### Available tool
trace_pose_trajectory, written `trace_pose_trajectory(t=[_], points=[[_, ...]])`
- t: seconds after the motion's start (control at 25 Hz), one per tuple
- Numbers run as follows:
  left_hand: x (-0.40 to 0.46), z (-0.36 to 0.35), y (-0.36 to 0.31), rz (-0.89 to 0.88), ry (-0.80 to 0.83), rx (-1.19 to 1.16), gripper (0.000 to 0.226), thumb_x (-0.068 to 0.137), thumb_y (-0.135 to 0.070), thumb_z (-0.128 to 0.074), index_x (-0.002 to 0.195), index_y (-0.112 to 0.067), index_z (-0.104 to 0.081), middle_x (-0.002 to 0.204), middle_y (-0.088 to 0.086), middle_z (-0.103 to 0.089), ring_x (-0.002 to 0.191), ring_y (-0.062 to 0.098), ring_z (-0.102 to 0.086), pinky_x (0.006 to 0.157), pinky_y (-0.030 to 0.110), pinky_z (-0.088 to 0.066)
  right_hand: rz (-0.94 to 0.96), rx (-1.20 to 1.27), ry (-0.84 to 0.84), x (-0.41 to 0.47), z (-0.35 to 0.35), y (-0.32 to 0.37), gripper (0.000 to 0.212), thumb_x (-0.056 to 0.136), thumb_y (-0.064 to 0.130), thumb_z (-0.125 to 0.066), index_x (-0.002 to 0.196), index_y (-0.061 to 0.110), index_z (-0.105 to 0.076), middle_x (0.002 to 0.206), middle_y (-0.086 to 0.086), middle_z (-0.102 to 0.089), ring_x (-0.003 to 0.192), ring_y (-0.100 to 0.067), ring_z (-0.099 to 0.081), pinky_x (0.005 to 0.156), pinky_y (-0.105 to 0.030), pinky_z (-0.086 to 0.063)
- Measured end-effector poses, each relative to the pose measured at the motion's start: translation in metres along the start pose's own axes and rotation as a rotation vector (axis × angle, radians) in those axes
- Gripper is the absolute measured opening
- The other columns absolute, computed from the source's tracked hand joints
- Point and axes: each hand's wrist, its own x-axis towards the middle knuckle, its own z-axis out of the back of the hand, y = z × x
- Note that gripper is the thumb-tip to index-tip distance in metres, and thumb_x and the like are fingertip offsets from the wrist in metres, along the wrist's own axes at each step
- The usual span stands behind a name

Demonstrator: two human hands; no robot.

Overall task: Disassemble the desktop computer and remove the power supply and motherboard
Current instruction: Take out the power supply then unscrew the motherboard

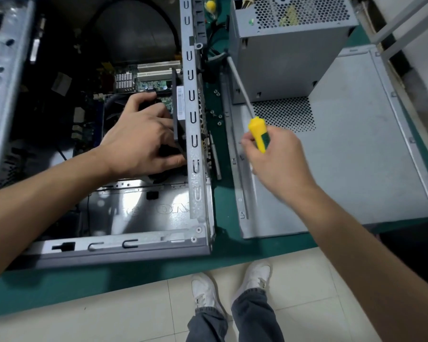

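Both forearms reach up from the lower frame edge. Right hand (279, 154) at centre right has its grip wrapped round the yellow-and-green handle of a screwdriver (257, 133), whose shaft points to the upper left, its tip near the base of the power supply (282, 58), which already stands outside the case on the side panel (356, 156) in the upper right. Left hand (143, 134) is inside the open computer case (193, 144) at centre left, fingers curled on a black fan-like part (177, 107) against the case's right wall; how firm that grip is I cannot tell. Behind it, toward upper centre, the motherboard (148, 80) sits in the case, so it is what remains. Loose screws (216, 114) lie on the green bench (223, 243) between case and panel. To do this step well, I judge the left hand should steady the black part squarely, any cable to the board should be freed first, and the screwdriver be kept clear of the board.
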Motion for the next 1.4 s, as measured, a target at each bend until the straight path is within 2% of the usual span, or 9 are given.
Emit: trace_pose_trajectory(t=[0.08,0.28,0.48,0.6,0.72,0.84,1.0,1.16,1.4], points=[[0.0,0.0,-0.001,-0.004,0.004,-0.016,0.057,0.077,-0.058,-0.039,0.077,-0.016,-0.077,0.087,0.001,-0.069,0.101,0.03,-0.059,0.109,0.044,-0.017,-0.047,-0.028,-0.006,-0.001,0.012,-0.014,0.025,0.093,0.031,-0.061,0.087,0.007,-0.066,0.079,-0.013,-0.066,0.071,-0.034,-0.063,0.065,-0.051,-0.054],[0.0,0.001,0.0,0.011,0.0,-0.035,0.057,0.073,-0.062,-0.041,0.076,-0.017,-0.076,0.085,-0.002,-0.066,0.099,0.026,-0.057,0.11,0.044,-0.017,-0.077,-0.017,0.064,-0.011,0.009,-0.018,0.012,0.089,0.023,-0.066,0.083,0.013,-0.07,0.075,-0.006,-0.069,0.068,-0.03,-0.065,0.065,-0.047,-0.056],[0.001,0.0,0.001,0.007,-0.001,-0.033,0.056,0.074,-0.062,-0.041,0.077,-0.018,-0.076,0.087,-0.001,-0.067,0.101,0.026,-0.057,0.11,0.043,-0.015,-0.106,0.182,0.064,-0.012,0.011,-0.024,0.001,0.088,0.021,-0.069,0.088,0.021,-0.069,0.069,0.011,-0.065,0.053,-0.006,-0.059,0.055,-0.029,-0.051],[0.0,0.0,0.002,-0.004,-0.015,-0.034,0.057,0.075,-0.062,-0.041,0.079,-0.018,-0.077,0.09,0.001,-0.068,0.103,0.027,-0.057,0.11,0.043,-0.015,-0.049,0.258,0.163,-0.012,0.022,-0.028,0.025,0.088,0.008,-0.061,0.104,0.027,-0.065,0.083,0.009,-0.059,0.075,-0.014,-0.061,0.074,-0.04,-0.054],[0.0,-0.001,0.001,-0.013,-0.028,-0.035,0.055,0.076,-0.06,-0.041,0.077,-0.017,-0.076,0.087,0.001,-0.068,0.1,0.029,-0.058,0.109,0.046,-0.018,0.04,0.228,0.234,-0.009,0.039,-0.035,0.041,0.088,0.004,-0.065,0.118,0.032,-0.061,0.105,0.0,-0.058,0.096,-0.011,-0.06,0.091,-0.035,-0.051],[0.002,-0.001,0.0,-0.013,-0.034,-0.031,0.056,0.076,-0.06,-0.041,0.078,-0.016,-0.076,0.088,0.002,-0.069,0.101,0.029,-0.058,0.109,0.045,-0.017,0.022,0.481,0.268,-0.009,0.056,-0.043,0.036,0.087,0.005,-0.07,0.11,0.033,-0.066,0.1,-0.01,-0.062,0.078,-0.015,-0.064,0.071,-0.037,-0.056],[0.0,-0.003,0.002,-0.019,-0.055,-0.023,0.057,0.078,-0.06,-0.042,0.077,-0.014,-0.077,0.087,0.003,-0.069,0.099,0.03,-0.058,0.108,0.044,-0.018,-0.069,0.568,0.312,-0.01,0.069,-0.062,0.025,0.084,0.032,-0.072,0.107,0.022,-0.073,0.091,-0.014,-0.073,0.055,-0.019,-0.052,0.045,-0.026,-0.037],[0.002,-0.004,0.0,-0.031,-0.08,-0.039,0.055,0.078,-0.058,-0.043,0.078,-0.014,-0.076,0.088,0.004,-0.07,0.098,0.032,-0.058,0.106,0.043,-0.02,-0.13,0.513,0.362,-0.01,0.078,-0.071,0.049,0.069,0.057,-0.079,0.1,0.018,-0.076,0.087,-0.017,-0.074,0.049,-0.016,-0.047,0.04,-0.018,-0.033],[0.002,-0.004,-0.001,-0.066,-0.134,-0.049,0.05,0.08,-0.053,-0.045,0.075,-0.012,-0.075,0.082,0.008,-0.069,0.093,0.027,-0.049,0.101,0.044,-0.024,-0.165,0.485,0.435,-0.006,0.081,-0.07,0.042,0.07,0.045,-0.081,0.095,0.011,-0.077,0.084,-0.02,-0.074,0.046,-0.011,-0.047,0.039,-0.015,-0.035]])
